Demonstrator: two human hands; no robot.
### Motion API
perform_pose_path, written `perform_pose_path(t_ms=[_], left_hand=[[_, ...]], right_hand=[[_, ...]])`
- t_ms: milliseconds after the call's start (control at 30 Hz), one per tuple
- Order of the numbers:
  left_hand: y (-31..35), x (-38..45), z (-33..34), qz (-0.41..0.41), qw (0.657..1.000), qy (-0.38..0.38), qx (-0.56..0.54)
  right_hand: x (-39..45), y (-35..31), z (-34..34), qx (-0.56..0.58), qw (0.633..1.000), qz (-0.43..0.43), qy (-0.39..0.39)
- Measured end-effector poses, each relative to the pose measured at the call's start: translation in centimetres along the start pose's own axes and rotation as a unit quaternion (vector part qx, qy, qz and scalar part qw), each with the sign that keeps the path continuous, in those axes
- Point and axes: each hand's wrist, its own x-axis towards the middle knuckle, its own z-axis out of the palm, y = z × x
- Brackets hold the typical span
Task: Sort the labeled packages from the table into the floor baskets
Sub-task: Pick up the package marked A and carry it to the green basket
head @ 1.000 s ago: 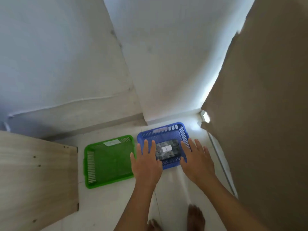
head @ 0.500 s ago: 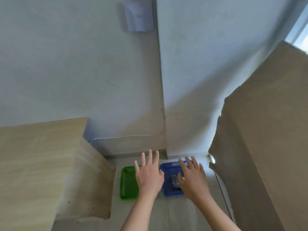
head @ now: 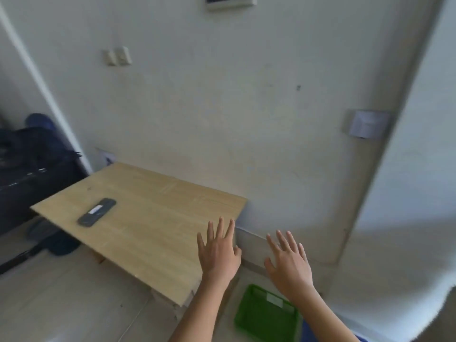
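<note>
One dark flat package [head: 97,212] with a white label lies on the light wooden table [head: 153,218], toward its left side. My left hand [head: 218,253] hovers over the table's right corner, fingers spread and holding nothing. My right hand [head: 288,265] is raised to the right of the table, also spread and holding nothing. The green basket [head: 261,317] sits on the floor below my right hand, with a white label on its rim. Only a sliver of the blue basket [head: 306,334] shows beneath my right forearm.
A dark bag [head: 27,174] and dark items stand on the floor left of the table. The wall [head: 222,119] runs directly behind the table, and a white corner column [head: 407,193] rises on the right. Pale floor tiles [head: 61,304] lie in front.
My view has swung up and left from the floor baskets to the table. Both hands lifted away from the blue basket, where a package stays, and now hover near the table's right corner.
</note>
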Motion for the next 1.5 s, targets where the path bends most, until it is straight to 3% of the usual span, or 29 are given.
perform_pose_path(t_ms=[233, 433, 567, 1033, 1500], left_hand=[[-19.3, 0.9, -5.7, -0.109, 0.993, 0.042, 0.012], [-35.9, 1.8, -9.0, -0.154, 0.987, 0.046, 0.028], [-44.4, 2.5, -9.8, -0.165, 0.984, 0.049, 0.037], [-61.2, 12.4, -5.6, -0.204, 0.979, 0.005, 0.002], [-70.8, 27.3, -0.1, -0.220, 0.969, -0.069, -0.092]], right_hand=[[5.1, -18.2, 4.7, 0.042, 0.994, -0.099, -0.009], [7.7, -33.5, 10.7, 0.076, 0.986, -0.139, -0.046], [9.0, -40.3, 14.1, 0.098, 0.982, -0.145, -0.069], [23.1, -50.5, 25.1, 0.099, 0.973, -0.155, -0.136], [39.4, -58.3, 34.8, 0.174, 0.953, -0.141, -0.202]])
